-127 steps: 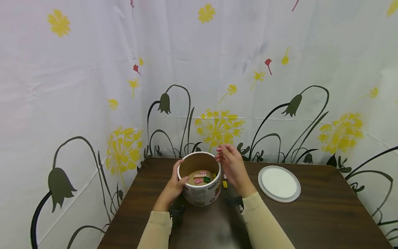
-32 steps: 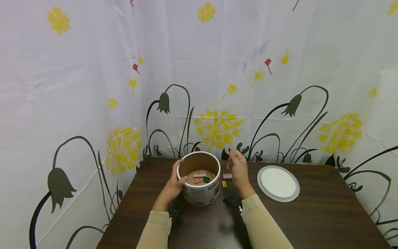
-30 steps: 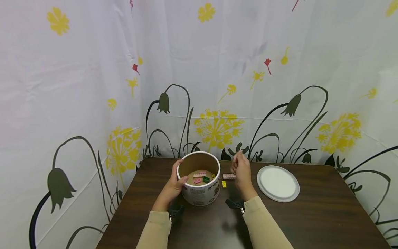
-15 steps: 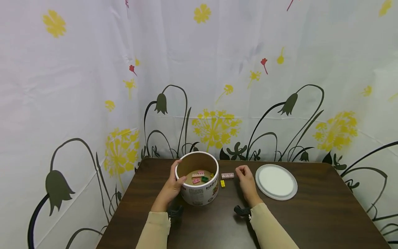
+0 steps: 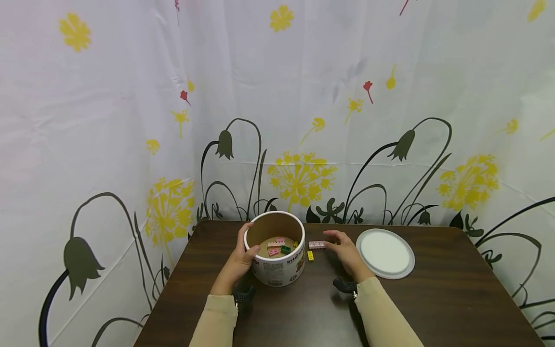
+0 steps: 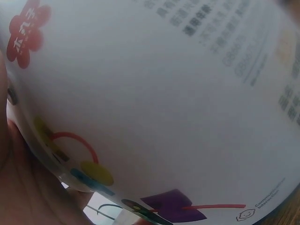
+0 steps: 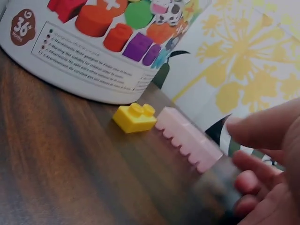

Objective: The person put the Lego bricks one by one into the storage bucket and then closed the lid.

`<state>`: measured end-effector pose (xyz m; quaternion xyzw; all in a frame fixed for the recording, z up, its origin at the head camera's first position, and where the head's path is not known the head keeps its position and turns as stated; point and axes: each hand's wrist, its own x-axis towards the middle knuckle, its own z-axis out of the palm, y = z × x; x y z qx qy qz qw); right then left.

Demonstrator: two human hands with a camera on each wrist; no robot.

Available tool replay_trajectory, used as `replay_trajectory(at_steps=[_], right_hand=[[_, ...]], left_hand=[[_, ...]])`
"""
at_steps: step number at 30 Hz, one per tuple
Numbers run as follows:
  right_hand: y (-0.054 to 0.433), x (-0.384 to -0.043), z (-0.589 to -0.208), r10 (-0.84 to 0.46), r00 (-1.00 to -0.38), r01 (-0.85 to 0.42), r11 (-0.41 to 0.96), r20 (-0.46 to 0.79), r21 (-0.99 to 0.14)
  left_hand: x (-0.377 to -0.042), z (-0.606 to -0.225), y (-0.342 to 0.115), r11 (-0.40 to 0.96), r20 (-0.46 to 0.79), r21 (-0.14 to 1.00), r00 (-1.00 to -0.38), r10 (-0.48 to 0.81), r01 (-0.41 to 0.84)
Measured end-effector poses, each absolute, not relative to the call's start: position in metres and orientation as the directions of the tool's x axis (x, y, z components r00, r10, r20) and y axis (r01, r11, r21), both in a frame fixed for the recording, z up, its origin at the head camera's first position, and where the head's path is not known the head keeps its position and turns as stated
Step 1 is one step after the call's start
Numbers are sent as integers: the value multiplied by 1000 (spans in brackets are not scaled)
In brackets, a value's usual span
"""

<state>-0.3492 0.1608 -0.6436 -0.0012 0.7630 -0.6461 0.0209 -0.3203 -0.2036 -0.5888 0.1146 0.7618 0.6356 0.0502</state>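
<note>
My left hand (image 5: 238, 260) grips the near-left rim of a white round tub (image 5: 277, 272), its thumb over the edge. Inside lie a green brick (image 5: 285, 249), several pink bricks (image 5: 273, 251) and a yellow piece (image 5: 296, 244), partly hidden by the wall. To the tub's right, a long pink brick (image 5: 317, 245) and a small yellow brick (image 5: 310, 256) lie on the table. Beside the long brick's right end is my right hand (image 5: 347, 253), thumb and fingers apart. In the right wrist view, a gap shows between those fingers (image 7: 255, 129) and the pink brick (image 7: 187, 140).
A white round lid (image 5: 386, 254) lies flat to the right of my right hand. The dark wooden table (image 5: 455, 299) extends right and toward me. Behind its far edge hangs a white curtain (image 5: 347, 58) with flower prints.
My right hand has gone from beside the tub's rim rightward and down to the table, then left toward the long pink brick, its fingers parting. My left hand stays on the tub.
</note>
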Motion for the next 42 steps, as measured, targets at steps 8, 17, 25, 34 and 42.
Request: replay_trajectory(at_steps=[8,17,25,34,42], right_hand=[[150,-355,-644,-158,-987,-67,423,-1,-904],[143,-354,-643,-81,-996,-76,478,42,-875],[151,-355,-640,5,-1000,28,435,-29,-900],[167,-352,-637,46,-993,114,122,-109,-986],[176,-350,-637,48,-986,150,-121,-157,-981]], left_hand=[[-319,-589,-204,166,72,980,-970,233,112],[-318,-589,-204,164,75,980,-970,231,115],[-319,-587,-204,179,78,976,-970,230,121],[-320,-588,-203,168,86,978,-968,235,127],[-317,-587,-203,175,76,978,-973,220,117]])
